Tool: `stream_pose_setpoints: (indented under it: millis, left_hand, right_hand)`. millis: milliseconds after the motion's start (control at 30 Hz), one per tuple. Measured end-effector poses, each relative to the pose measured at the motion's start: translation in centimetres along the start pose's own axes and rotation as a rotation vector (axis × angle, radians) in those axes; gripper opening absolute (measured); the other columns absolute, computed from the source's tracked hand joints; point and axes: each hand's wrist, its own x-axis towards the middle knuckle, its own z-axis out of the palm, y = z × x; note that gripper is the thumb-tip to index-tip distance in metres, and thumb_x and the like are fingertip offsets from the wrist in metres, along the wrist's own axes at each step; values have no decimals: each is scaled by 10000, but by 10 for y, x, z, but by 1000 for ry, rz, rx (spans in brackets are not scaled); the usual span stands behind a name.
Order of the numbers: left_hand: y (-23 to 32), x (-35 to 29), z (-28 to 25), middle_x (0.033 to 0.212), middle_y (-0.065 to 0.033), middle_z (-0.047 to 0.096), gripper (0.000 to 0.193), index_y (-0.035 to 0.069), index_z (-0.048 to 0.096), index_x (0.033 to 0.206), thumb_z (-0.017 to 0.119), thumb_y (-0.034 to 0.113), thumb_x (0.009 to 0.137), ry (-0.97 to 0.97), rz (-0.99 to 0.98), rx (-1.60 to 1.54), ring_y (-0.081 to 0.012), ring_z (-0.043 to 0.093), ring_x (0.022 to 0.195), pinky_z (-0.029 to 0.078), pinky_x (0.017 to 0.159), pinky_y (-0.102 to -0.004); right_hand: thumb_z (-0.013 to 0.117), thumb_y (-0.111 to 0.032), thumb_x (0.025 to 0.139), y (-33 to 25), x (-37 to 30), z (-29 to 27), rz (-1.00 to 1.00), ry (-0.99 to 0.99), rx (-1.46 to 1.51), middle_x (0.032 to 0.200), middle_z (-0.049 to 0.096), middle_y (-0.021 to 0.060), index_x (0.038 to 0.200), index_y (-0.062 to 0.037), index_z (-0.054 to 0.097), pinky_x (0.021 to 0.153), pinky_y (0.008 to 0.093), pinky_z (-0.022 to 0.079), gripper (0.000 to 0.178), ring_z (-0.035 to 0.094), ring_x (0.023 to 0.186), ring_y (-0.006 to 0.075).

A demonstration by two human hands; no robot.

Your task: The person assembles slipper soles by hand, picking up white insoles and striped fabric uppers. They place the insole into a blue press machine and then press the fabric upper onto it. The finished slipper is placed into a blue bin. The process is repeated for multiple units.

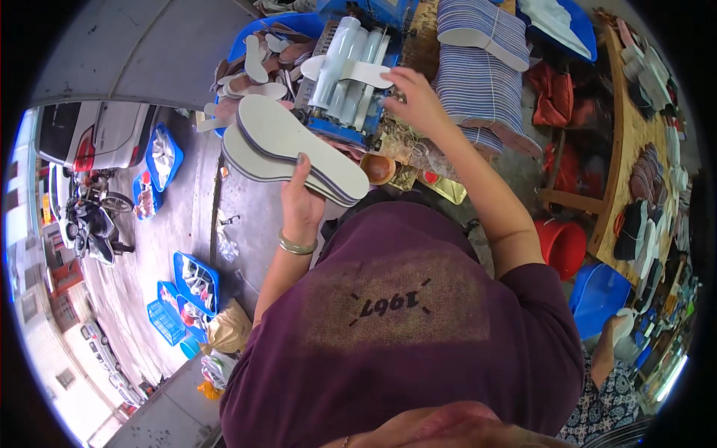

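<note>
My left hand [300, 200] is closed around a small stack of white insoles [299, 138] with grey undersides, the thumb lying on top. The stack fans out slightly, left of the machine's near edge. My right hand [420, 103] reaches to a roller machine [334, 128] with a blue frame. Its fingertips are on the near-right end of a single white insole [366, 73], which lies across the pale rollers [337, 63]. Part of that insole is hidden by a roller, and its other end shows on the left.
A blue basin [240, 46] heaped with loose insoles stands beside the machine. Tied stacks of blue-striped insoles [478, 86] are right of it. A brown bowl [378, 169] sits in front. Farther right are a wooden table [624, 149], a red bucket [562, 246] and another person's hand [606, 340].
</note>
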Motion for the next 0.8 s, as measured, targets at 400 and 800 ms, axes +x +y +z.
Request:
stream_pose_setpoints:
  millis: [400,800]
  left_hand:
    - [6,8,17,1138,-121,575,351,-2,458,1249,557,69,920,109,101,49,-256,582,1059,482,932,-392]
    - [35,-31,-40,1245,-178,523,464,-23,385,1328,542,177,939,299,234,51,-315,525,1159,421,1006,-451]
  right_hand:
    - [689,-146,804,-28,-18,2,552,-349,678,1072,655,99,1307,-61,502,818,296,502,543,638,911,180]
    - [743,-308,733,246,153,56,424,-203,-600,1147,596,245,1155,35,542,869,469,495,580,585,1049,414]
